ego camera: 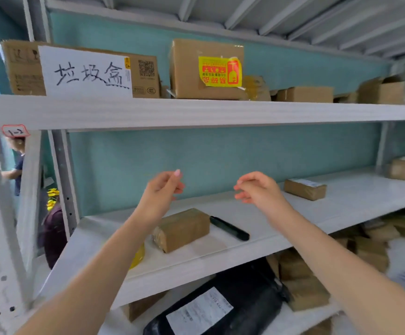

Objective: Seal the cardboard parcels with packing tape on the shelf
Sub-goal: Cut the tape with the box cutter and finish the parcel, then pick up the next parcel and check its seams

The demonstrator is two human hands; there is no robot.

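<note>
A small cardboard parcel [182,229] wrapped in tape lies on the white middle shelf [341,201], just below my left hand [160,192]. A yellowish tape roll [138,256] peeks out from behind my left forearm. My left hand hovers above the parcel with fingers loosely curled and nothing visible in them. My right hand [257,189] floats level with it, fingers loosely bent, also holding nothing. A second small parcel [304,188] with a white label rests farther right on the shelf.
A black marker [229,228] lies right of the near parcel. Cardboard boxes [206,68] and a handwritten paper sign [85,73] fill the upper shelf. A black mailer bag [220,308] and brown parcels [300,284] sit on the lower shelf. Another person [15,170] stands beyond the left upright.
</note>
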